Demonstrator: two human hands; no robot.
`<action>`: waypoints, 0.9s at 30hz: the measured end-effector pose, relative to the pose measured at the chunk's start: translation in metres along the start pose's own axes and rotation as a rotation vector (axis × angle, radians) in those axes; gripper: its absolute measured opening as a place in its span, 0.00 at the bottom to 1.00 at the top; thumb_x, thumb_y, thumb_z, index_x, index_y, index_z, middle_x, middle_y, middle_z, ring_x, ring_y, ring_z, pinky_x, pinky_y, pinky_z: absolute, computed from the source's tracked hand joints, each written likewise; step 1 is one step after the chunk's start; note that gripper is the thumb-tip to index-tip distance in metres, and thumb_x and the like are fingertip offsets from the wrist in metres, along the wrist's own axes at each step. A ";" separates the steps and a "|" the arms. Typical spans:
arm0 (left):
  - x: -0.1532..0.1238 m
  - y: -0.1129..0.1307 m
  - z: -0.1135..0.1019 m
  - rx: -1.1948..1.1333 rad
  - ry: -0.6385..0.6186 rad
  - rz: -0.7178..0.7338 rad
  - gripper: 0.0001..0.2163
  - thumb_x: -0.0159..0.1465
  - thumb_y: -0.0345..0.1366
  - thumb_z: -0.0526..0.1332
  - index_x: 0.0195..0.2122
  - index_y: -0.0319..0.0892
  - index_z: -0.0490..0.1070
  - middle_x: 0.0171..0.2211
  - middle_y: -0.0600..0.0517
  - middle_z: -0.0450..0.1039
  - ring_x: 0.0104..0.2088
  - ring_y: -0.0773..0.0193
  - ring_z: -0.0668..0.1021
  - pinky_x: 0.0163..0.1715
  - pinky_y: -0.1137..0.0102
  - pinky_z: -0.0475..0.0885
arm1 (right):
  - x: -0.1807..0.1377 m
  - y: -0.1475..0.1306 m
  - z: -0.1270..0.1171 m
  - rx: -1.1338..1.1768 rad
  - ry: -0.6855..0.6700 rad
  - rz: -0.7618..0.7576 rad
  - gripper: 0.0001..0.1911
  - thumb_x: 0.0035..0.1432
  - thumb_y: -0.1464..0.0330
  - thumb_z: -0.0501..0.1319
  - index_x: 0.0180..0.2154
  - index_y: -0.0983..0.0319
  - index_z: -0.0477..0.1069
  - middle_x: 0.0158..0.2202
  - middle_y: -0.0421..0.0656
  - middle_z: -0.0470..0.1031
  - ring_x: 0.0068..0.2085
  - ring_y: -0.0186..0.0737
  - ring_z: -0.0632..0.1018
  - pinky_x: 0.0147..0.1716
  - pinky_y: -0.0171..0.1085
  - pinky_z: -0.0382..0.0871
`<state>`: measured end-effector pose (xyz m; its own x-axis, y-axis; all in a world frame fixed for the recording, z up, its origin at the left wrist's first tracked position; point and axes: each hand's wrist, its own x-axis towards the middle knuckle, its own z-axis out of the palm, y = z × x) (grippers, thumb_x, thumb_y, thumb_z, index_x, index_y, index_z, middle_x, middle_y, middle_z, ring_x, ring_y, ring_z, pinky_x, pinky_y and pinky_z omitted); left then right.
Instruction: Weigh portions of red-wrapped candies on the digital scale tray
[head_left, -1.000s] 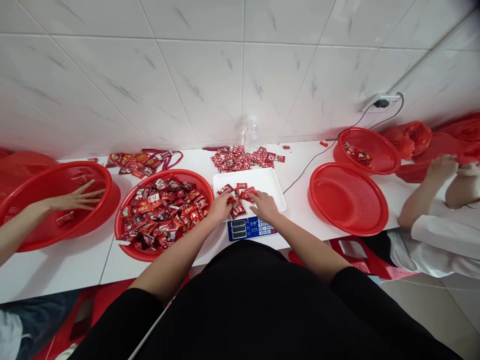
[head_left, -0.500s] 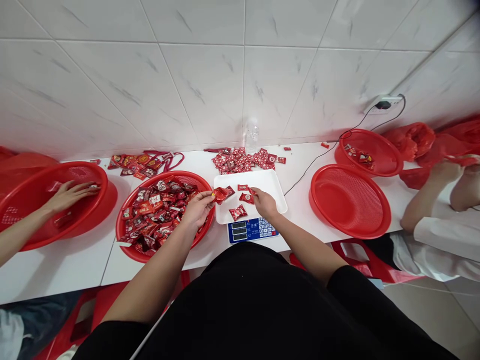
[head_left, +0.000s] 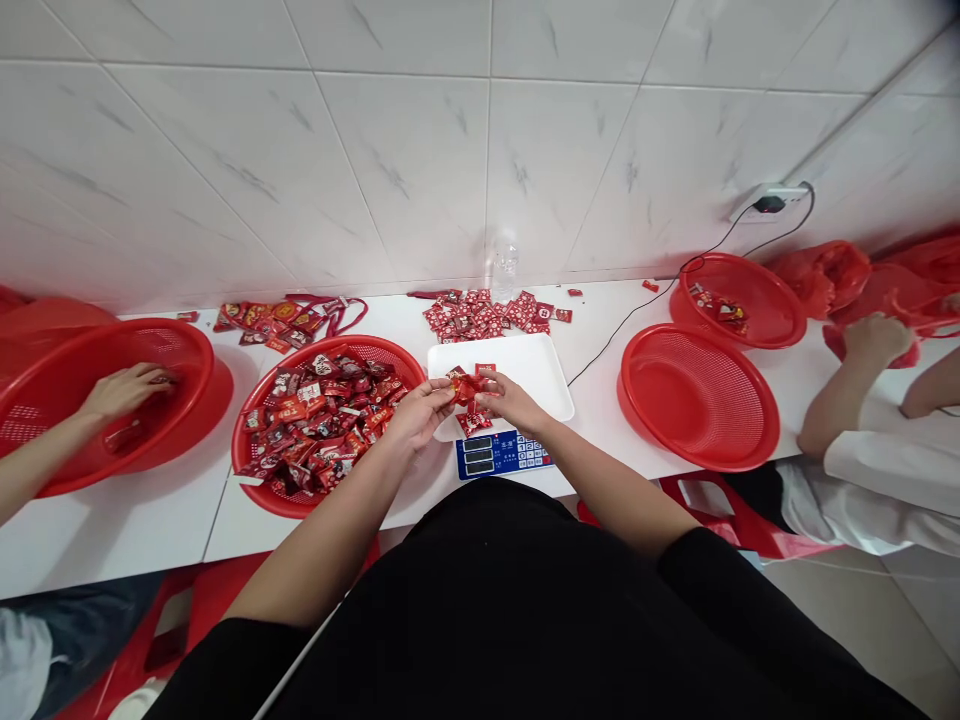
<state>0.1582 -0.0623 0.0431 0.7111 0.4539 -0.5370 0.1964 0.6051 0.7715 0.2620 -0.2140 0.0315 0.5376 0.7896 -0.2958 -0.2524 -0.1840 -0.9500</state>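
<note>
Over the left half of the white tray [head_left: 536, 375], near its front edge, the left hand [head_left: 417, 415] pinches a red packet [head_left: 464, 388] between closed fingertips; the right hand [head_left: 519, 404] has its fingers narrowly curled at the other end, their grip uncertain. A light pinch, clear of the loose packets [head_left: 475, 423] and with no weight on the tray, would likely serve best. Fingers mask much of the wrapper; readings on the scale panel [head_left: 504, 454] are illegible.

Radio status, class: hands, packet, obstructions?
Left hand pinching red packet. Right hand at it, grip unclear. Loose packets on white tray; no blockage visible.
</note>
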 end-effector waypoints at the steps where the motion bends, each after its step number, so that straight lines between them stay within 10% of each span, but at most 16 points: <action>1: 0.000 -0.001 0.003 0.012 -0.010 -0.012 0.09 0.52 0.23 0.64 0.35 0.38 0.71 0.31 0.52 0.75 0.30 0.71 0.76 0.33 0.75 0.72 | -0.001 -0.001 -0.001 0.045 0.000 0.033 0.34 0.54 0.61 0.63 0.60 0.58 0.55 0.55 0.49 0.66 0.42 0.38 0.76 0.39 0.39 0.74; 7: 0.002 -0.008 0.013 0.145 -0.093 0.016 0.10 0.53 0.28 0.65 0.37 0.40 0.70 0.34 0.51 0.74 0.32 0.68 0.76 0.37 0.69 0.72 | -0.008 0.003 -0.010 0.252 0.023 0.051 0.26 0.48 0.62 0.68 0.49 0.59 0.65 0.44 0.42 0.73 0.38 0.34 0.77 0.35 0.34 0.74; 13: 0.012 -0.019 0.005 1.037 -0.111 0.416 0.19 0.56 0.39 0.64 0.49 0.43 0.69 0.47 0.46 0.72 0.45 0.56 0.75 0.47 0.61 0.69 | -0.015 0.014 -0.030 0.349 0.237 0.080 0.21 0.45 0.57 0.68 0.38 0.60 0.66 0.31 0.39 0.75 0.29 0.33 0.76 0.29 0.32 0.69; 19: 0.030 -0.040 0.003 1.498 -0.268 0.442 0.26 0.55 0.34 0.64 0.56 0.46 0.65 0.53 0.44 0.64 0.53 0.51 0.69 0.52 0.61 0.64 | -0.022 0.024 -0.047 0.399 0.312 0.136 0.23 0.44 0.55 0.68 0.38 0.59 0.65 0.29 0.38 0.75 0.28 0.33 0.75 0.28 0.31 0.65; 27: 0.044 -0.021 0.013 1.570 -0.011 0.573 0.22 0.60 0.40 0.58 0.56 0.44 0.63 0.53 0.43 0.63 0.53 0.51 0.68 0.52 0.61 0.63 | -0.025 0.022 -0.047 0.405 0.332 0.140 0.24 0.44 0.54 0.68 0.39 0.59 0.65 0.31 0.40 0.75 0.30 0.35 0.75 0.28 0.33 0.66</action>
<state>0.1942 -0.0641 0.0076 0.9285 0.3613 -0.0862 0.3621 -0.8285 0.4272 0.2812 -0.2654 0.0135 0.6855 0.5338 -0.4951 -0.5945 0.0177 -0.8039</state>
